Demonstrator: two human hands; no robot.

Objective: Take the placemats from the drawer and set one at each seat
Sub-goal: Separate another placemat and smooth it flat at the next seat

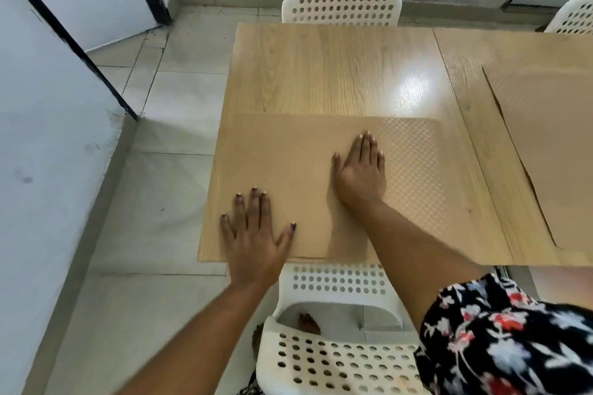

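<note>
One placemat [305,176] lies at the counter's [321,74] near left corner; a second placemat [545,144] lies at its right edge. Chairs [341,5] stand behind and before.

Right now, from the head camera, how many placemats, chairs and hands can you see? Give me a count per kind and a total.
Placemats: 2, one under both hands, one at the right edge.
White perforated chairs: 3, far side, far right corner, near side.
Hands: 2, left hand, right hand, both flat on the near placemat.
Total: 7.
</note>
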